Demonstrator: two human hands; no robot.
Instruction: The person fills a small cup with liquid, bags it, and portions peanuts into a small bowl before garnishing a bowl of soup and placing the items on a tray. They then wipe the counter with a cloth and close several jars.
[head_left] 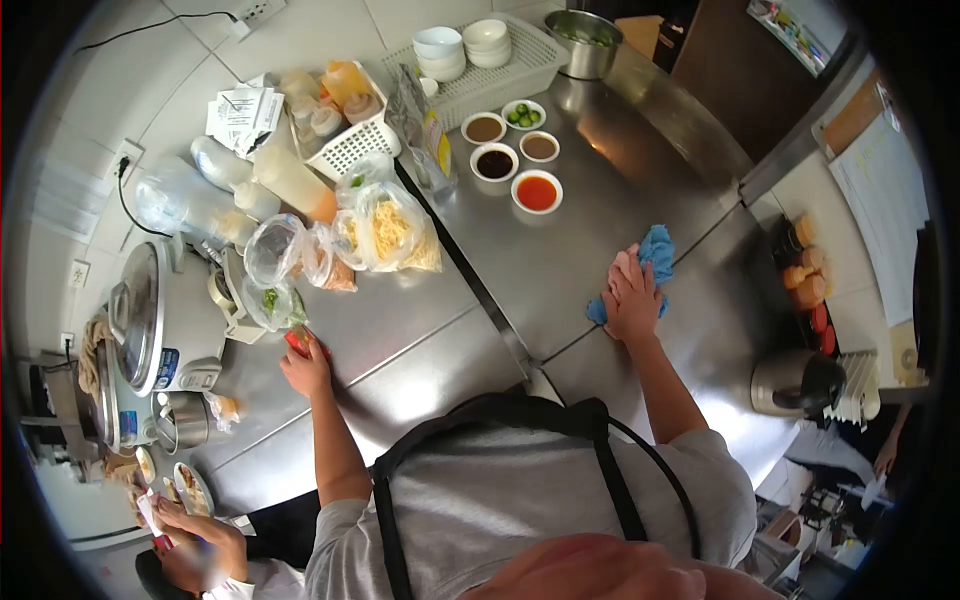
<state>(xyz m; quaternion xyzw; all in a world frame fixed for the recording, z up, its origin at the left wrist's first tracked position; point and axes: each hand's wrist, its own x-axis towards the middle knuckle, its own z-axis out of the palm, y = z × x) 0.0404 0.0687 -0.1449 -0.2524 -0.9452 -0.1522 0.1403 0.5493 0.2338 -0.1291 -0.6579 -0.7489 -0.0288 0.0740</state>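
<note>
On the right half of the steel counter [560,260], my right hand [632,300] presses down on a crumpled blue cloth [656,250]. Blue folds stick out on both sides of the fingers, and a pinkish piece of cloth [625,264] shows beside them. My left hand [306,374] rests at the left part of the counter, its fingers closed around a small red object [298,341] whose kind I cannot tell. Just beyond it lies a clear bag with green pieces [272,303]. Bags of shredded yellow food [390,232] stand farther back.
Small bowls of sauce [537,192] and green limes [523,115] stand at the back middle. A white basket of bottles [350,140], a rice cooker [165,315] and a steel pot [183,420] line the left. A kettle [790,382] is at right. Another person's hand [190,520] is lower left.
</note>
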